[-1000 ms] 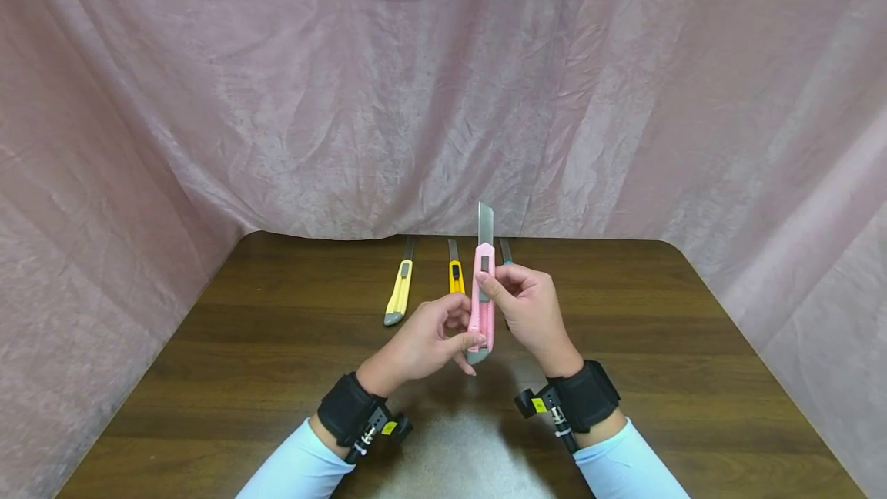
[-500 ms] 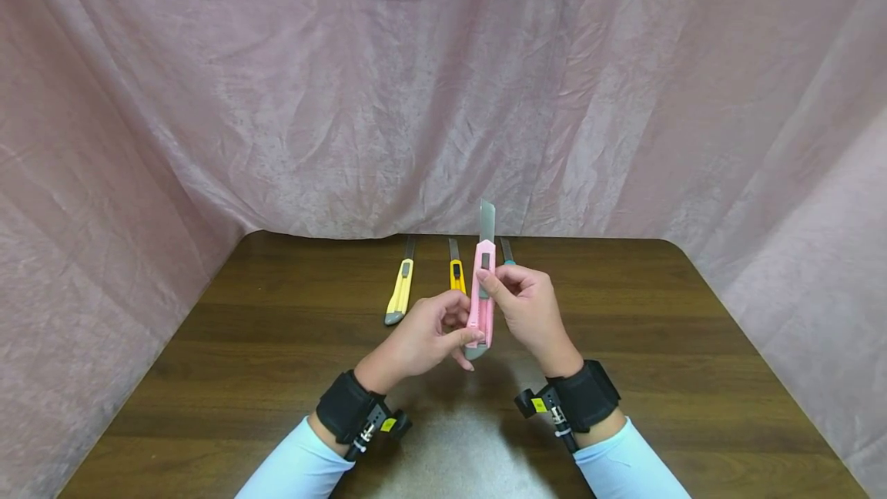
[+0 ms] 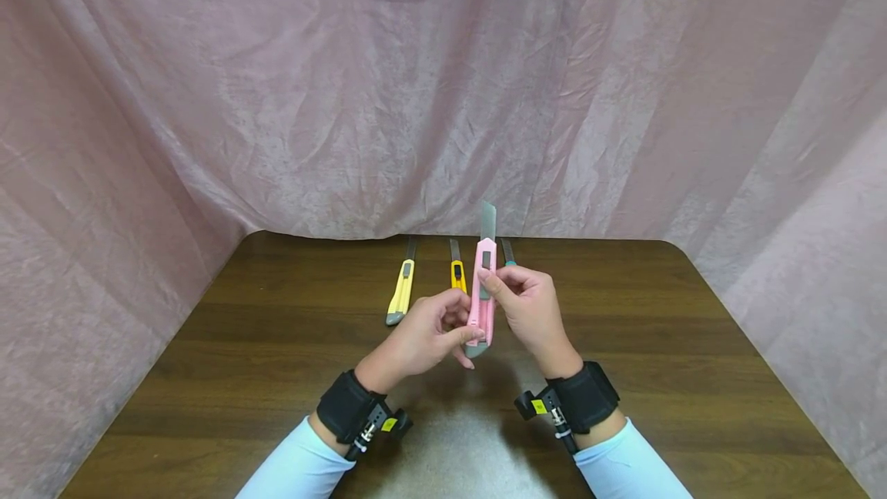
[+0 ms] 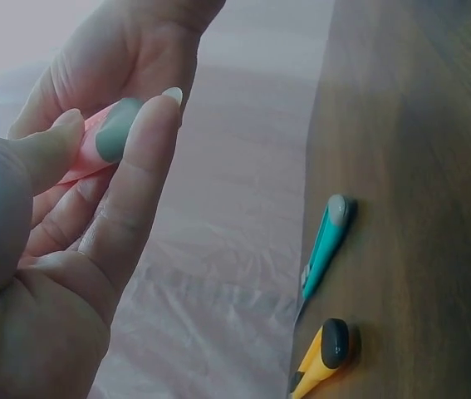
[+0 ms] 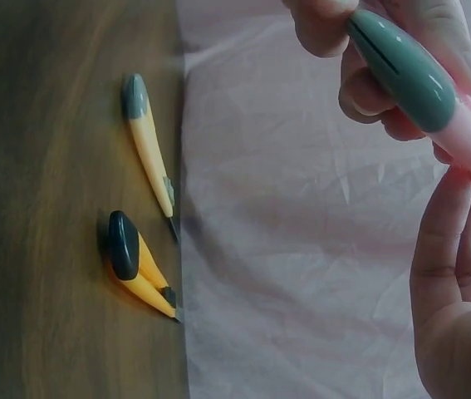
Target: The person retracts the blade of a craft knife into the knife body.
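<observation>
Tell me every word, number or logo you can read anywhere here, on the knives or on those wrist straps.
None can be read.
Yellow tags on the wrist cameras: any print is too small to read.
Pink utility knife, held by the left hand and the right hand: no lettering shows.
Pale yellow knife, orange-yellow knife and teal knife on the table: no lettering shows.

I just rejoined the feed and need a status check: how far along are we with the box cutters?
Done: the pale yellow cutter, orange-yellow cutter and teal cutter lie on the dark wooden table with blades out. In hand: the pink plastic box cutter, blade extended upward, gripped by the left hand at its grey end and the right hand near the slider. Left: setting it down.
</observation>
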